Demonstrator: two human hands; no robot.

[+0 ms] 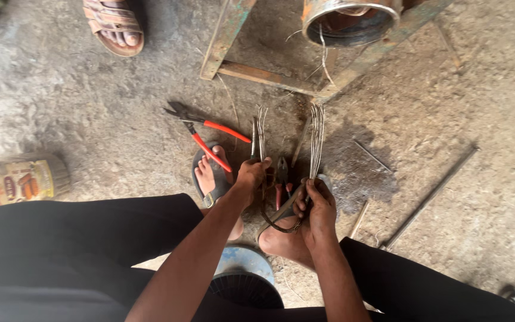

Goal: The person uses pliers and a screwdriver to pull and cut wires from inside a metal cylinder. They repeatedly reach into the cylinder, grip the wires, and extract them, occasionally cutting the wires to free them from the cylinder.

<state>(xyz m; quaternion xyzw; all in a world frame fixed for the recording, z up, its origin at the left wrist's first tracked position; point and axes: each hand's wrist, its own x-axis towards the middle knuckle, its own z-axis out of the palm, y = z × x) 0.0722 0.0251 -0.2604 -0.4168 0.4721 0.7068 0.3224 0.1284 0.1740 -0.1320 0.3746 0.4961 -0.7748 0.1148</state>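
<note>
**Two hands on bundles of thin wire, low over a concrete floor**

The right hand (318, 209) has its grip pressed together around a bundle of thin grey steel wires (316, 138), fingers closed at the lower end so that the strands stand up and away from the person, fanning slightly at the top. The left hand (250, 176) pinches a second, narrower bundle of thin grey wires (261, 134), its fingers curled shut on the bottom of the strands. The two bundles stand near each other but apart.

Between the hands, a pair of pliers with dark red handles (281, 179) lies on the floor, just beside the right hand's wire bundle. A dark curved loop, perhaps a strap or coiled wire (281, 226), hangs below the right hand; what it is cannot be told.

To the left of the pliers lies a pair of long cutters with bright red-orange handles (210, 134), partly over the person's bare foot in a dark sandal (208, 176). Beyond the wire bundles stands a rusty angle-iron frame (257, 74) carrying a round metal drum (350, 21). Well to the left of the pliers, a printed tin can (19, 182) lies on its side. Another person's sandalled foot (114, 27) shows far beyond the cutters. A thin metal rod (430, 197) lies to the right on the grey concrete floor (478, 107).
</note>
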